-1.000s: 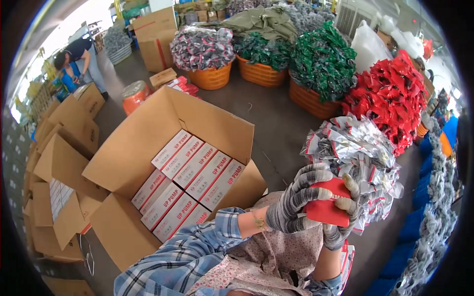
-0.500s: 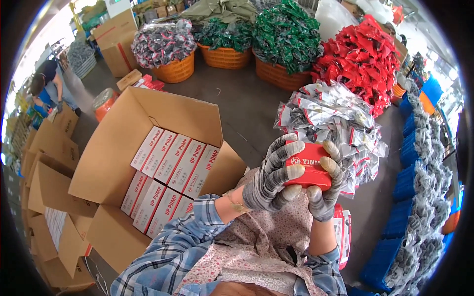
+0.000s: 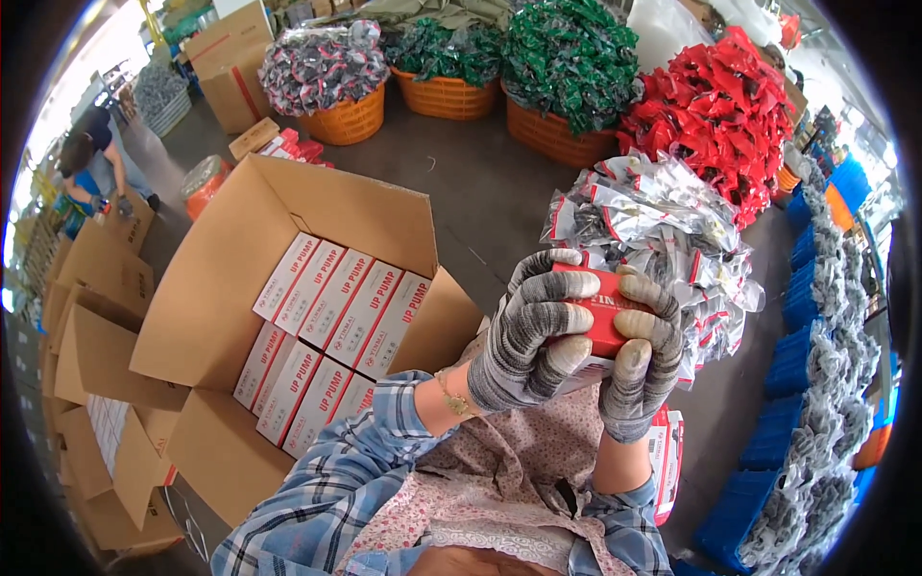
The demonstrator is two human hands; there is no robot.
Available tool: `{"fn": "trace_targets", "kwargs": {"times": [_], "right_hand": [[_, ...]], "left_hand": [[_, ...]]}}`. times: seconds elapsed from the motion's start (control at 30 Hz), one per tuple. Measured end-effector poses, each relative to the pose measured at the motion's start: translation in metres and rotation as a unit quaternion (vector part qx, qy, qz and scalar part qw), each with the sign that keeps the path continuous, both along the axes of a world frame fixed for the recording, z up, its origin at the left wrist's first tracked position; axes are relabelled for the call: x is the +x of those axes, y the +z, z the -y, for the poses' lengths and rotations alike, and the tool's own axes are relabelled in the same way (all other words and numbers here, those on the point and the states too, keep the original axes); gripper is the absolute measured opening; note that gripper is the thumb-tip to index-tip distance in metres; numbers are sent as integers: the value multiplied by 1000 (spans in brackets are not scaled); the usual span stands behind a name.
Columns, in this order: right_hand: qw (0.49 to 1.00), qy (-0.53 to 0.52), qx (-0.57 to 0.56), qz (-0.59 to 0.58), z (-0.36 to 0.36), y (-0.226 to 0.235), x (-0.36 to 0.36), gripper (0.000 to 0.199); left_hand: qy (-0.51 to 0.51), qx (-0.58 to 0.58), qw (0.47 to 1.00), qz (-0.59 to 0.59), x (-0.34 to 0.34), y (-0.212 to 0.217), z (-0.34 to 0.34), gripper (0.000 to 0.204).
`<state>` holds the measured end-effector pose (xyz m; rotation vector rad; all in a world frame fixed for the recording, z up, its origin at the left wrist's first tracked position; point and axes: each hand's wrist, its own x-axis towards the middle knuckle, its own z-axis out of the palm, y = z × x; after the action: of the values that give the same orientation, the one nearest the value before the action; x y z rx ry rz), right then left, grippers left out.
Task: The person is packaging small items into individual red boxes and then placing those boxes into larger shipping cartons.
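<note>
A small red box (image 3: 603,317) is held between my two gloved hands, in front of my flowered apron. Its red face tilts, and a strip of its pale side shows below. My left hand (image 3: 534,338) wraps its left side, and my right hand (image 3: 645,353) grips the right side; both wear striped grey gloves with pale fingertips. To the left stands a large open carton (image 3: 197,278) with its flaps up. Inside it, white boxes with red bands (image 3: 330,305) lie in two rows. The front row is partly hidden by my left sleeve.
Plastic-bagged parts (image 3: 672,230) are heaped beyond my hands. Orange baskets (image 3: 447,96) hold green and grey bagged parts; a red heap (image 3: 706,125) is beside them. Blue bins (image 3: 776,422) line the right. Open cartons (image 3: 106,350) stand at left, where another person (image 3: 96,158) bends over.
The red box has tipped between my hands, and my fingers now cover more of its face. A pale side has come into view underneath. The other person's arm has shifted over the cartons.
</note>
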<state>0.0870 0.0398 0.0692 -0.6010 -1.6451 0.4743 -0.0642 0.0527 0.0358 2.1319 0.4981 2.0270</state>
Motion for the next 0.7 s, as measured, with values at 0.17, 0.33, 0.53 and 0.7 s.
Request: {"fn": "trace_targets", "kwargs": {"times": [0.17,0.33,0.53,0.7], "right_hand": [[996,49,54,41,-2,-11,4,39],[998,32,48,15,1,-19,-5,48],[986,-37,161,11,4,-37,-45,66],[978,-85,13,191,-5,-64,84,76]], "left_hand": [[-14,51,998,-26,-9,-1,-3,33],[-5,-36,990,138,12,-15,10,69],[-191,-292,907,236,-7,-74,34,120],[192,-439,870,117,-169,-4,87,57]]}}
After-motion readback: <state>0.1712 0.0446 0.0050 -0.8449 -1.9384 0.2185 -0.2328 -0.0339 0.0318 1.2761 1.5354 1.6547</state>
